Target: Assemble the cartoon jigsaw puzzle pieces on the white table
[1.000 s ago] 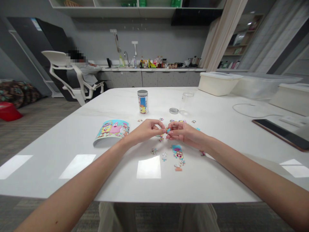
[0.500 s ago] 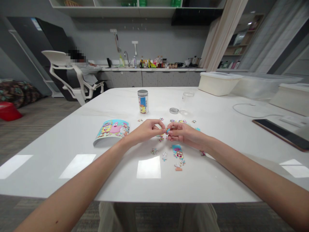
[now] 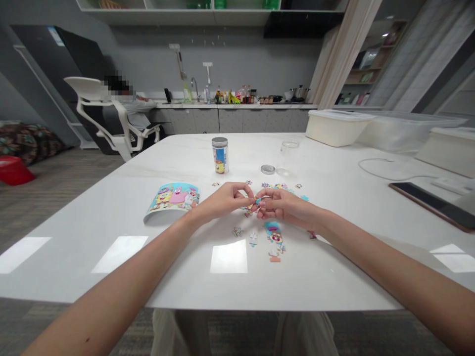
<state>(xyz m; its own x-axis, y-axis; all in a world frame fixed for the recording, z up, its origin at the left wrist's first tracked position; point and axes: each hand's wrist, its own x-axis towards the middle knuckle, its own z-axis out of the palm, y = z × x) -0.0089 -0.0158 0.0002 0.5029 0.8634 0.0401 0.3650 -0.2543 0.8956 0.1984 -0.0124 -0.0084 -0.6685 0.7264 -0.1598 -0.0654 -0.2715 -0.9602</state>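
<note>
A small puzzle piece [image 3: 256, 201] with a blue edge was pinched between the fingertips of both hands, just above the white table [image 3: 111, 207], near its middle. The left hand [image 3: 222, 200] closed thumb and forefinger on it from the left; the right hand [image 3: 282, 205] met it from the right, fingers curled in. Loose puzzle pieces [image 3: 252, 240] lay scattered beneath and nearer, with a joined strip of pieces [image 3: 273, 235] just right of them. To the left lay a curled cartoon picture sheet [image 3: 172, 198]. Farther off stood a lidded jar [image 3: 219, 155], a metal lid [image 3: 267, 169] and a clear open jar [image 3: 287, 155]. A dark tablet [image 3: 430, 205] lay at the right.
</note>
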